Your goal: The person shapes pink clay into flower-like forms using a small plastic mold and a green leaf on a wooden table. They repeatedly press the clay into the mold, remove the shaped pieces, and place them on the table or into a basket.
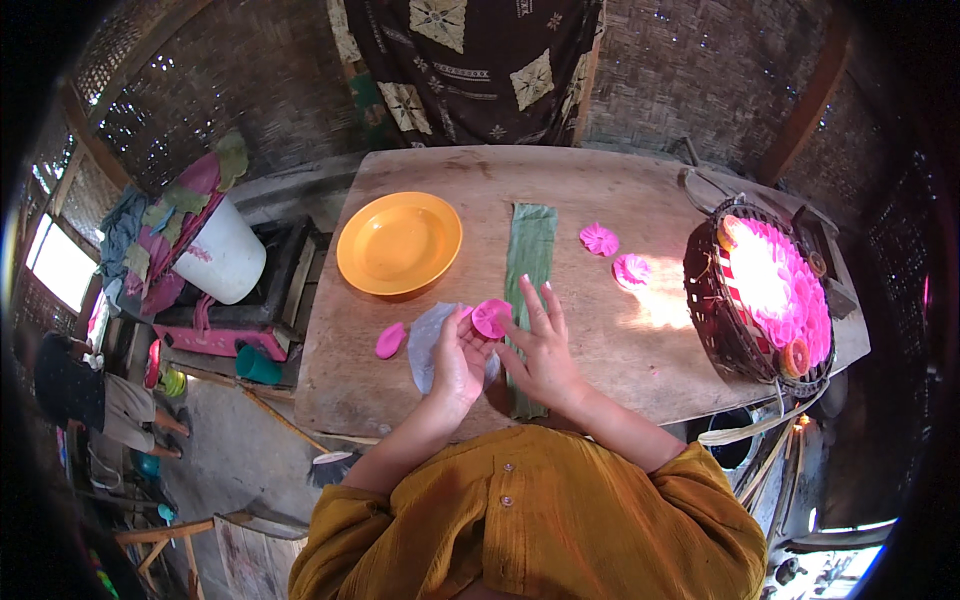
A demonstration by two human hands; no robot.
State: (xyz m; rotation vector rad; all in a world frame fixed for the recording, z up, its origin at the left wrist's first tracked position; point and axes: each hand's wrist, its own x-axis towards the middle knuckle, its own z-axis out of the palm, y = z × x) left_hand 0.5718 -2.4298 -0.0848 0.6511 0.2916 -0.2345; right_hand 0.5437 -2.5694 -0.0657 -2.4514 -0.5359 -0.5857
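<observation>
A bright pink, round flower-like piece (489, 317) rests in my left hand (458, 362), whose fingers curl up around it. My right hand (546, 362) is beside it with its fingers spread, the index and middle fingers stretched out over the green leaf strip (531, 250). Its thumb side is close to the pink piece's edge; whether they touch I cannot tell. Under my left hand lies a pale translucent sheet (424, 347). Left of the sheet is a smooth pink lump (390, 341). Two pleated pink pieces (600, 239) lie right of the leaf strip.
A yellow-orange bowl (400, 243) stands at the table's left. On the right, a dark woven basket (708, 300) holds many pink pieces. Left of the table (480, 180), a white bucket (225, 255) sits on a stove (215, 340). A person (85, 400) is at far left.
</observation>
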